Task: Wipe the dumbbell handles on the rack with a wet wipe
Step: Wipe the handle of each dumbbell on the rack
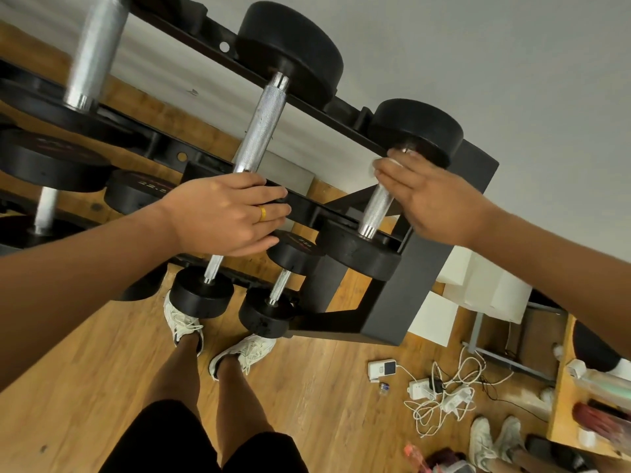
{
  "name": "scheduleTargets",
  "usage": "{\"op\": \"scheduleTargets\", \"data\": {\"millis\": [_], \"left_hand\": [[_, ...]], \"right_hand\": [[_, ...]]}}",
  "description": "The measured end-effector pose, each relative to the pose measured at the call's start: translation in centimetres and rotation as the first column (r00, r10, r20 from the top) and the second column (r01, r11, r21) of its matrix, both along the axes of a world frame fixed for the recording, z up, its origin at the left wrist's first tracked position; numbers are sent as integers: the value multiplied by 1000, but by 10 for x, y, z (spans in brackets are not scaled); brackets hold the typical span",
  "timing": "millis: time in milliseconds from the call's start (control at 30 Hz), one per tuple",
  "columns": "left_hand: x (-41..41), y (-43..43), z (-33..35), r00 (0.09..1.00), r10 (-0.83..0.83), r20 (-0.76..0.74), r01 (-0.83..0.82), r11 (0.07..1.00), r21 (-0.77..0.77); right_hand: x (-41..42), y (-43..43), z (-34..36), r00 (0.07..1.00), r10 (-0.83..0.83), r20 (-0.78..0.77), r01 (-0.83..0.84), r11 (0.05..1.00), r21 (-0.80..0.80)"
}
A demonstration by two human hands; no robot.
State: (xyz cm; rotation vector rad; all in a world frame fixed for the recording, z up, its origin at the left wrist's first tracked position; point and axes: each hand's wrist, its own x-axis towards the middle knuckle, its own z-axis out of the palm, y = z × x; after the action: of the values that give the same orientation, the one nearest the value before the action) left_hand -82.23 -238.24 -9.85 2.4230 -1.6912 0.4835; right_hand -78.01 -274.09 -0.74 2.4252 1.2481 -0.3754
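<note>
Wiping the end dumbbell handle point(378, 206)
Fingers of right hand point(433, 199) clamped round wet wipe point(384, 164) and handle – wipe mostly hidden; left hand point(232, 213) flat on rack point(403, 302), fingers straight, together

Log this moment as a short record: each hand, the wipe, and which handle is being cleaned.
right hand: grips the wet wipe round a handle
handle: on the rightmost top-tier dumbbell, wiped near its far end
left hand: rests on the front rail of the rack
</note>
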Motion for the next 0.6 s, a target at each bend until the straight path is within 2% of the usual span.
{"op": "scheduleTargets", "data": {"millis": [133, 267, 400, 467, 500, 533, 600], "left_hand": [[-1, 0, 4, 1000, 2, -3, -2, 998, 62], [-2, 0, 10, 1000, 1, -16, 1, 989, 146], [-2, -4, 21, 999, -3, -39, 14, 960, 280], [1, -6, 27, 999, -29, -43, 42, 938, 345], [4, -6, 29, 998, -49, -43, 61, 922, 382], [8, -7, 31, 996, -75, -43, 86, 903, 420], [16, -12, 35, 989, -144, -39, 145, 861, 487]], "right_hand": [[-22, -9, -12, 996, 56, -62, -48, 992, 119], [-23, -11, -22, 998, 9, -58, 8, 960, 279], [-30, 0, -37, 995, -96, 1, 81, 847, 526], [-40, 7, -44, 967, -253, 1, 188, 719, 669], [-48, 10, -48, 929, -368, -51, 281, 607, 744], [-57, 15, -50, 863, -484, -146, 388, 448, 805], [-78, 21, -50, 670, -624, -402, 550, 54, 834]]}}
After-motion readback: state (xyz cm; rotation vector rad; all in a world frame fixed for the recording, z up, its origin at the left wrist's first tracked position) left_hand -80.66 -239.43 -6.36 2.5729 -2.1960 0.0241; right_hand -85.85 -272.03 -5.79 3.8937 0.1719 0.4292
